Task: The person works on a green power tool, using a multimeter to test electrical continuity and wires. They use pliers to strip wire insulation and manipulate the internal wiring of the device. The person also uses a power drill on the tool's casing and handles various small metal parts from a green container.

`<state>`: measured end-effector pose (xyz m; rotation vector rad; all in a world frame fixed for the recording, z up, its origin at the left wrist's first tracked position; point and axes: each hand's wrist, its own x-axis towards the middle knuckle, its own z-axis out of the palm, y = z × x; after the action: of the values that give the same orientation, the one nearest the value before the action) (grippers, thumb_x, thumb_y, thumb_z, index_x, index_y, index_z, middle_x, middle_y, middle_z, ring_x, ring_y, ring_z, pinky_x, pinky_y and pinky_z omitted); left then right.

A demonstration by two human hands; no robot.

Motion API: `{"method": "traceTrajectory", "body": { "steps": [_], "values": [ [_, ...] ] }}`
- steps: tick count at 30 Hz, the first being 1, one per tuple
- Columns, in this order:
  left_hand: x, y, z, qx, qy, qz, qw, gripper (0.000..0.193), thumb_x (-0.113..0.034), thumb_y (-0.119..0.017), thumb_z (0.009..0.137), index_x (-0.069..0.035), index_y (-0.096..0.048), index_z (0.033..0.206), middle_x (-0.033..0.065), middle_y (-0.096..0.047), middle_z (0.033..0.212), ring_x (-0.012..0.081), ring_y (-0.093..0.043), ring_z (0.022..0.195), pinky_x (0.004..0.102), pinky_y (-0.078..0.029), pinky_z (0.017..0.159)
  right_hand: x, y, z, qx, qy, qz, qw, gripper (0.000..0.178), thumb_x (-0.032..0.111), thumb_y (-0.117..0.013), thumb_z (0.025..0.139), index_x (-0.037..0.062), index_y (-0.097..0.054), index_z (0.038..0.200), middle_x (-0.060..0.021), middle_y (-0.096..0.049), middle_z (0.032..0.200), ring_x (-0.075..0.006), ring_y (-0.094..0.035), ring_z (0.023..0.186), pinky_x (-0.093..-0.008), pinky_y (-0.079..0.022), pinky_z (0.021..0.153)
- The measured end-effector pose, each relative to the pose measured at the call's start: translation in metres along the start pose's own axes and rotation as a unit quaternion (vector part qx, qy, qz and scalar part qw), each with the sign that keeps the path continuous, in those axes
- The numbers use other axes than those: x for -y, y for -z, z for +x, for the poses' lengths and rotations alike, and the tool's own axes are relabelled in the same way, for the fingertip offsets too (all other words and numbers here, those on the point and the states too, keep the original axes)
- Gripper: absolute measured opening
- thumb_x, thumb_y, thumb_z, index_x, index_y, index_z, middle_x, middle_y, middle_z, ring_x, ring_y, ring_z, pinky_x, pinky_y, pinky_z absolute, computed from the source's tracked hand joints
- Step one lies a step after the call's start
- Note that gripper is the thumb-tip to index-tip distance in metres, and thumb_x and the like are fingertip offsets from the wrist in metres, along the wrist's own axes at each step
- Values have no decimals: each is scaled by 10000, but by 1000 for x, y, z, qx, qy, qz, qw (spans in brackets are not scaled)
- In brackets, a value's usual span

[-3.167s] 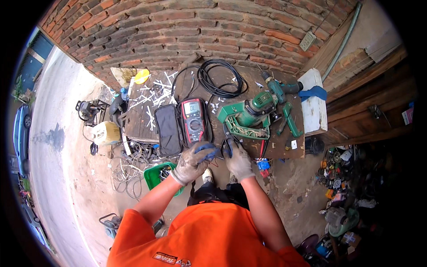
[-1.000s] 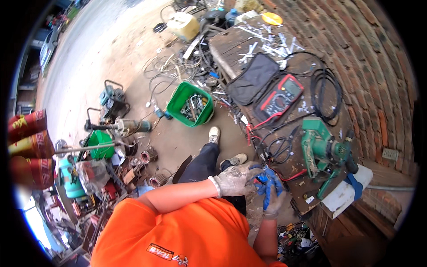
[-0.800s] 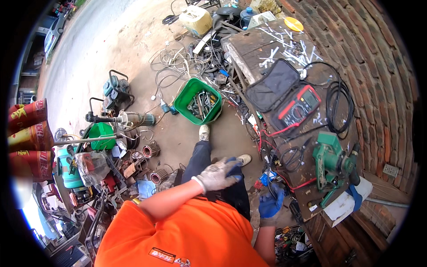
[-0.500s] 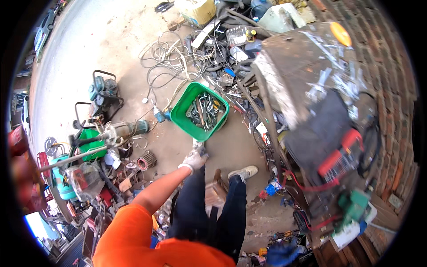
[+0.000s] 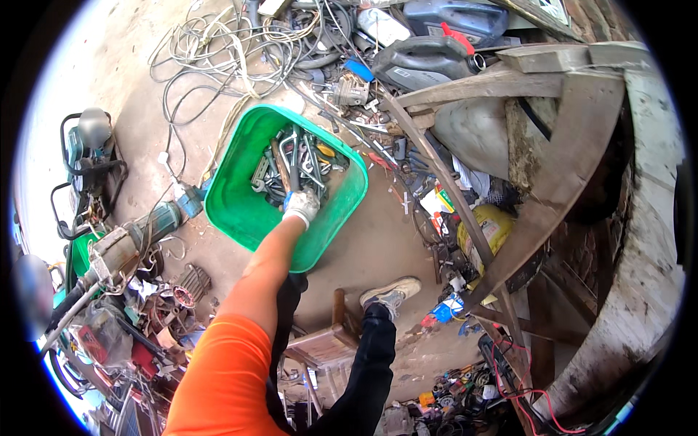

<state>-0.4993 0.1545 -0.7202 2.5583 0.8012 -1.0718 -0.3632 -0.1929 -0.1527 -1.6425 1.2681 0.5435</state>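
Now my orange sleeve (image 5: pixel 225 370) is filling the view nearest to me, and my bare forearm (image 5: pixel 265 265) is stretching from it over the wall of the green bin (image 5: pixel 236 211). My gloved left hand (image 5: pixel 302 206) is reaching inside, coming down on the near edge of a heap of wrenches (image 5: pixel 309 156) and other hand tools. Its fingertips are hiding among the metal, so I cannot tell whether they are spreading or pinching a tool. A dark bar-shaped tool (image 5: pixel 294 166) is lying just beyond them. Only 0.5 s ago this hand was hanging above my shoe, short of the bin; now I am working in among the tools, though not lifting any clear of the heap. My right hand is staying out of view, and so is the meter that was lying on the bench.

Farther down, the bin is standing on the ground, with a small wooden stool (image 5: pixel 316 350) and 1 pale shoe (image 5: pixel 392 292) showing nearer my body. Beyond the bin, loose cables (image 5: pixel 211 43) are sprawling across the ground, and a dark jug (image 5: pixel 422 69) is lying near a blue jug (image 5: pixel 454 22).
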Motion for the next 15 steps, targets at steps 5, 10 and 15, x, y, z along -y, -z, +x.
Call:
{"method": "traceTrajectory", "body": {
  "steps": [5,10,15],
  "values": [
    [25,64,-63,-75,48,-161,983,292,-234,-417,941,-82,-666,912,180,-696,925,324,-683,862,438,-550,702,-35,47,-13,-66,-178,121,974,234,380,-565,958,156,-562,888,58,-401,711,-57,-390,628,-162,-392,522],
    [44,191,-230,-221,109,-284,927,306,-289,-504,953,-9,-622,911,194,-657,779,353,-657,740,466,-510,680,-93,74,9,247,75,-211,943,435,294,-560,970,-30,-539,1260,-108,-665,927,-181,-656,816,-332,-555,764],
    [-15,287,-396,160,-43,-747,644,213,-143,-524,977,2,-624,1097,62,-663,828,136,-629,606,264,-510,525,-107,15,-21,481,26,129,867,496,181,-517,1000,40,-346,1443,-88,-491,1332,-191,-586,1094,-350,-522,938]
  ]
}}
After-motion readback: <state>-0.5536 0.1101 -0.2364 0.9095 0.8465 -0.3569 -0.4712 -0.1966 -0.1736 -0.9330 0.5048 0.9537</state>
